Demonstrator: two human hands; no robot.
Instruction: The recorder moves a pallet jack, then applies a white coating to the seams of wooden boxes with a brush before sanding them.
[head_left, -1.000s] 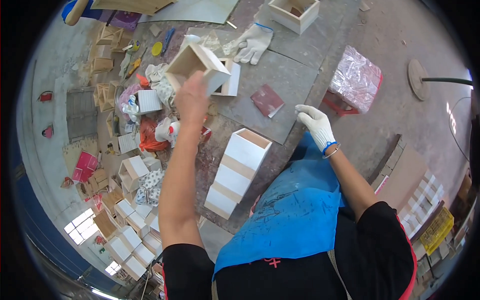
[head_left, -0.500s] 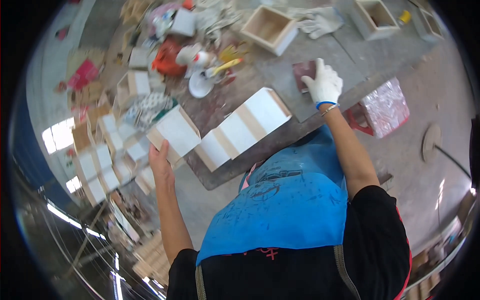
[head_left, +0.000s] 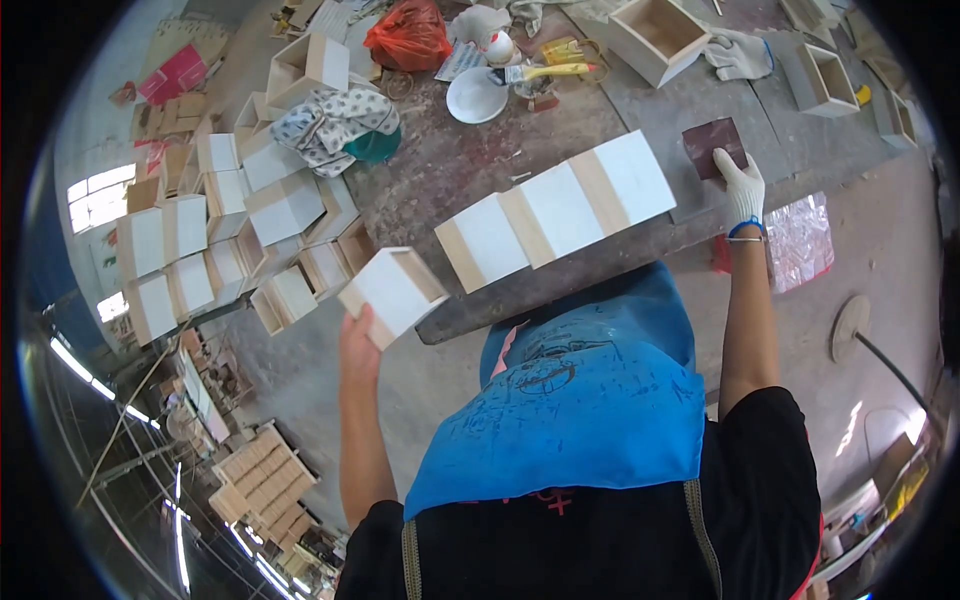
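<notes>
My bare left hand grips a small box, white with bare wood strips, by its near left side. It is tilted, its open side turned to the right, beyond the table's left corner. My right hand, in a white knitted glove with a blue cuff, is closed on the edge of a dark red-brown sheet of sandpaper, thumb on top. The sheet is over the grey tabletop near its front edge. Between my hands, a row of similar white boxes lies along the table; their striped sides face up.
Many stacked boxes stand left, a patterned cloth beside them. Farther back are a white bowl, a paintbrush, a red plastic bag, an open box and a loose glove. A plastic-wrapped stool stands right.
My left hand has drawn its box away from the row, leftward and toward me, and tilted it. My right hand stays at the sandpaper, its fingers drawn back toward the sheet's near edge. The view has shifted.
</notes>
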